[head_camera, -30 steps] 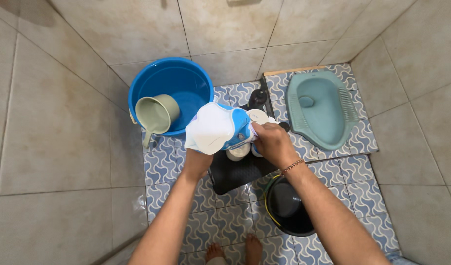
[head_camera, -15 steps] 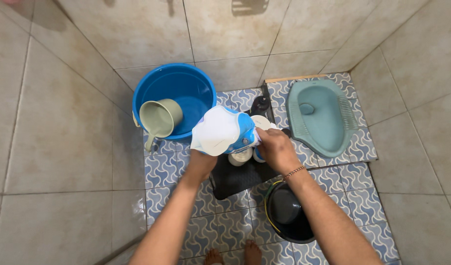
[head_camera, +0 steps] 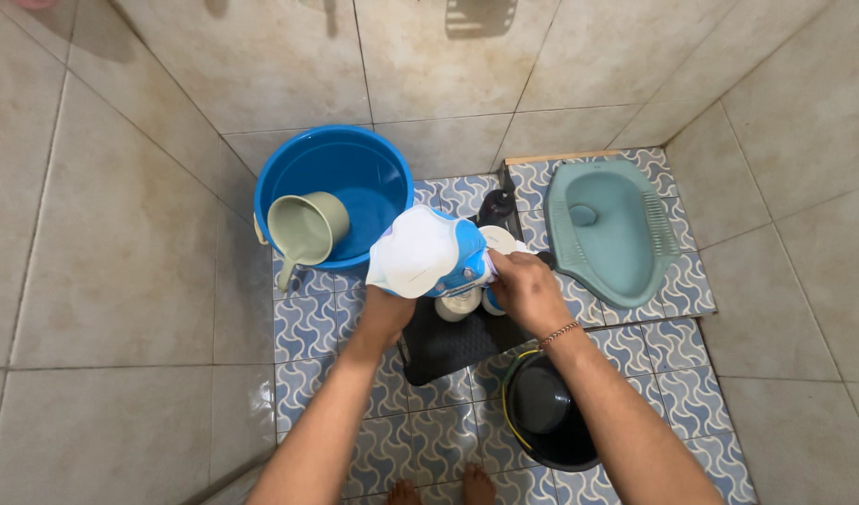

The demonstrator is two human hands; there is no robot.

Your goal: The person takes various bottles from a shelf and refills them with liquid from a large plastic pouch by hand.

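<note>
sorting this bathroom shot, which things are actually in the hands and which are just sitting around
In hand:
blue and white pouch, held by left hand
right hand, at the pouch's top end

Lying about:
blue tub
green scoop
black bucket
squat toilet
white containers

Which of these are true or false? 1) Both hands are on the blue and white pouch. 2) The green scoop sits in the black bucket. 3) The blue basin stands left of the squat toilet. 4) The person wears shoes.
1) True: the left hand holds the blue and white pouch from below, and the right hand grips its end.
2) False: the green scoop rests on the rim of the blue basin; the black bucket is by the right forearm.
3) True: the squat toilet lies to its right.
4) False: bare toes show at the bottom edge.
</note>
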